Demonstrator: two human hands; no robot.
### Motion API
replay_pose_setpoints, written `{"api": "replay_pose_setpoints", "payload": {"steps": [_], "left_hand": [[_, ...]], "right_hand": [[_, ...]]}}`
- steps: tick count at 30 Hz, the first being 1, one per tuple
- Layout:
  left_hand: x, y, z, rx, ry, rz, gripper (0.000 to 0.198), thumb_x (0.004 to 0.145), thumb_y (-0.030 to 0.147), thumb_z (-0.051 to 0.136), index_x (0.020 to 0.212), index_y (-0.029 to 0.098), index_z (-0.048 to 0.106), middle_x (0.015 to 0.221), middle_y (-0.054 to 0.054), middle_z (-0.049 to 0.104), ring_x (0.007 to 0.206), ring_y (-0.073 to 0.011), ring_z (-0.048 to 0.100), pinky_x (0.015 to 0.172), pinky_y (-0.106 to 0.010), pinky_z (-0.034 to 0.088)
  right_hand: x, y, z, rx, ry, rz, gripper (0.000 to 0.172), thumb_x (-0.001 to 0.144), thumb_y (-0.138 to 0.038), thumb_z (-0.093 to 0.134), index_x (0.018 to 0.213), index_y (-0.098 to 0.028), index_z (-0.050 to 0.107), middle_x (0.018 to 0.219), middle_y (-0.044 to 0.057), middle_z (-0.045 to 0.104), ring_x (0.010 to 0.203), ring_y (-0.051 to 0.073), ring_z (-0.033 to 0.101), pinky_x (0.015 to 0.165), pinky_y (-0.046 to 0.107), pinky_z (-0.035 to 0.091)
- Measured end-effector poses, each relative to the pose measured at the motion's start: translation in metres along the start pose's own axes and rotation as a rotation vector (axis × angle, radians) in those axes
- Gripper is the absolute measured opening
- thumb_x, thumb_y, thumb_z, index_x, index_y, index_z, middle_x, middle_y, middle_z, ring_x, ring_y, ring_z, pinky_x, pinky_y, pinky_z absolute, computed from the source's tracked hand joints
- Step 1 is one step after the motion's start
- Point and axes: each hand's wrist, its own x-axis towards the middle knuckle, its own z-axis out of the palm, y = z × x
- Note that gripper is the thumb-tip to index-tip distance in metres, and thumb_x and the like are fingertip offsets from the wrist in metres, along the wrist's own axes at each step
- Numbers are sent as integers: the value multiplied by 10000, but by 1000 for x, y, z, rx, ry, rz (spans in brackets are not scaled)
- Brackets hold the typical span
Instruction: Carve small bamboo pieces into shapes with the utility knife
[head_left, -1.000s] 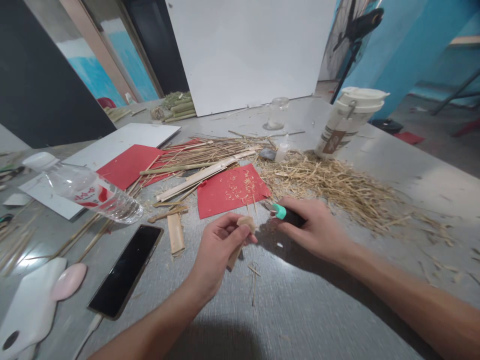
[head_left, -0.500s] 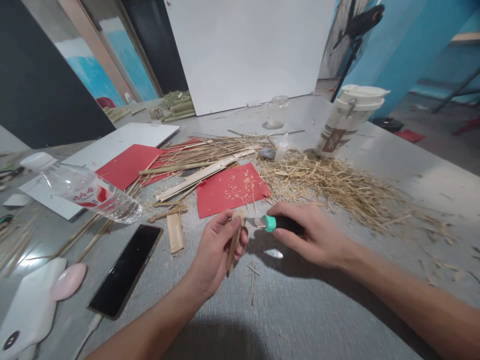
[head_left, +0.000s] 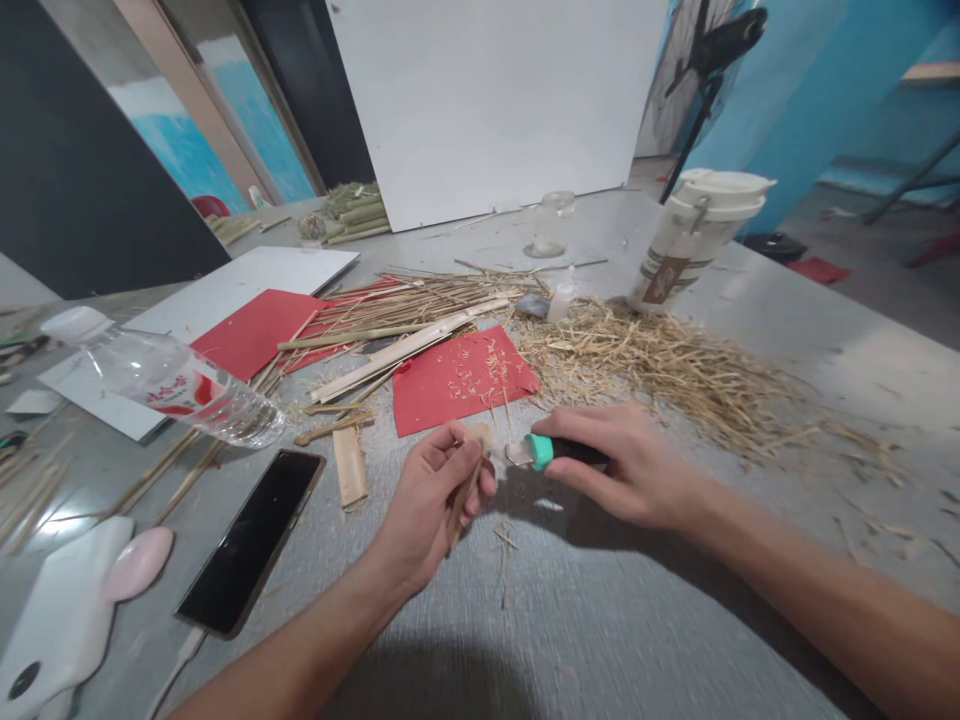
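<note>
My left hand is closed round a flat strip of dried stalk, its pale upper end pinched between thumb and fingers. In my right hand is a utility knife with a black handle and a green collar. The blade points left, close to the strip's upper end; blur hides whether they touch. Just beyond the hands lies a red card strewn with small curled shavings. A short, wide piece of pale stalk rests on the table left of my left hand.
A heap of straw spreads at the right, below a white-lidded tumbler. Long stalks lie behind the red card. To the left are a water bottle, a black-screened phone and a white device.
The strip's upper end has tilted slightly to the right in my left hand. My right hand has shifted a little, keeping the knife near the strip.
</note>
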Motion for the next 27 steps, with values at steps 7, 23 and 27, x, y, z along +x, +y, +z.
{"api": "replay_pose_setpoints", "payload": {"steps": [7,23,27], "left_hand": [[9,-1,-1,-51,-8,20,509,778,475,984,814,184,569,611,55,635,440,-23,415,418,-125,305],[10,2,-6,87,146,136,598,828,195,907,1351,203,617,1169,-127,854,956,-206,819,900,-319,629],[11,-2,-6,106,114,171,624,837,206,917,1382,219,614,1180,-110,836,1053,-241,812,963,-386,651]], "right_hand": [[-1,0,7,-289,118,-21,365,1136,-492,524,1114,-210,756,874,81,756,727,204,649,646,327,379],[4,8,-5,-161,231,280,313,1114,-470,537,956,-235,672,754,23,691,657,199,611,646,337,401],[2,7,3,-79,101,222,319,1125,-463,531,1014,-220,705,850,46,752,734,200,667,692,330,426]]}}
